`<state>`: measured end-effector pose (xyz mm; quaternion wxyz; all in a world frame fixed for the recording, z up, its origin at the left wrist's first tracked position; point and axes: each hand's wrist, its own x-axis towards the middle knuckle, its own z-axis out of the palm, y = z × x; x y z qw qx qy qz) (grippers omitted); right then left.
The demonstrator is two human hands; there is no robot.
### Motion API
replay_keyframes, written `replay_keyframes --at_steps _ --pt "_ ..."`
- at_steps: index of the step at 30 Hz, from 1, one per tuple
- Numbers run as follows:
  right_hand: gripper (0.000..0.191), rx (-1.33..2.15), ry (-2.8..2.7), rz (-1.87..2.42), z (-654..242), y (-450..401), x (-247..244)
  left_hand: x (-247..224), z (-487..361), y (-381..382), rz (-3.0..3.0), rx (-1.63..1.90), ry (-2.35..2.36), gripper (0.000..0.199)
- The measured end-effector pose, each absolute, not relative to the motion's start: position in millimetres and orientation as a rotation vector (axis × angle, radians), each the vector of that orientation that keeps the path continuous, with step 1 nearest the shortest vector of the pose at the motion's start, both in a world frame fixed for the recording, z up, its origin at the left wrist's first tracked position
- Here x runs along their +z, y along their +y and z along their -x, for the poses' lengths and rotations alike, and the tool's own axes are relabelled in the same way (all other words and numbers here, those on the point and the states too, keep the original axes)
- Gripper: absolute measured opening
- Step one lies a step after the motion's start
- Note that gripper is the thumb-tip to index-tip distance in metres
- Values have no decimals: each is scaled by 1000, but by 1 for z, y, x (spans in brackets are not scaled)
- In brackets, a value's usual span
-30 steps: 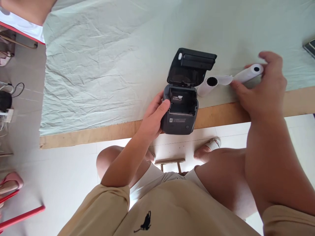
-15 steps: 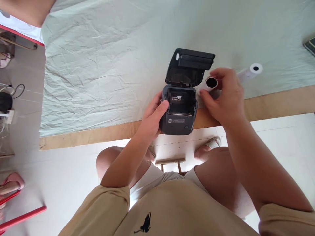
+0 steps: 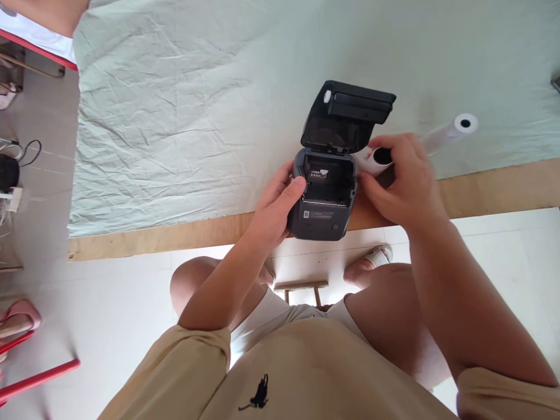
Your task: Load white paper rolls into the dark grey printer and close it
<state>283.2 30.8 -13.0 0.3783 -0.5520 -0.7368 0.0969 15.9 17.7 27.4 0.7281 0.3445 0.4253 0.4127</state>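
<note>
A dark label printer point(image 3: 321, 224) sits at the table's near edge with its lid point(image 3: 345, 116) raised and its paper bay bare inside. My left hand point(image 3: 277, 204) grips the printer's left side, thumb on the rim of the bay. Just to the right of the printer, my right hand point(image 3: 405, 178) is closed around a white paper roll point(image 3: 373, 166) with a wide dark core. The roll's far end is partly hidden by the printer and lid. Behind my right hand lies a second white roll point(image 3: 446, 135) with a small dark core, partly covered by the hand.
A wrinkled pale green cloth point(image 3: 175, 116) covers the table, leaving a bare wooden edge point(image 3: 153, 234) in front. Another person's arm point(image 3: 48, 14) shows at top left. Red bars point(image 3: 44, 379) and cables point(image 3: 17, 151) are on the left. Below are my legs and a wooden stool point(image 3: 301, 286).
The printer and its lid appear slightly further right. My right hand still holds the roll, now turned so that less of its open core shows.
</note>
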Motion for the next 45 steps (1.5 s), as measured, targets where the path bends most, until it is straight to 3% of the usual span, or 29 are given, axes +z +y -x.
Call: replay_keyframes --at_steps 2,6,11,15,27,30,34,40,45 --pt "48 222 -1878 1422 -283 30 -11 27 -16 18 -754 914 937 77" --pt "67 344 -1843 1474 -284 29 -10 27 -16 18 -754 897 942 77" --pt "55 246 -1880 1422 -283 32 -14 28 -16 18 -766 896 953 76" --pt "71 333 -1739 1500 -283 32 -16 29 -15 17 -772 894 968 75" --pt "50 182 -2128 1565 -268 27 -5 29 -16 16 -786 892 982 72" --pt "45 135 -2005 1527 -278 31 -9 28 -16 16 -789 903 967 70" --pt "63 66 -1596 1290 -273 26 2 28 -17 17 -782 903 967 72" --pt "14 -16 -1792 1271 -224 10 28 23 -15 19 -879 923 942 79" --pt "15 59 -1857 1311 -215 16 28 22 -14 16 -914 907 933 71"
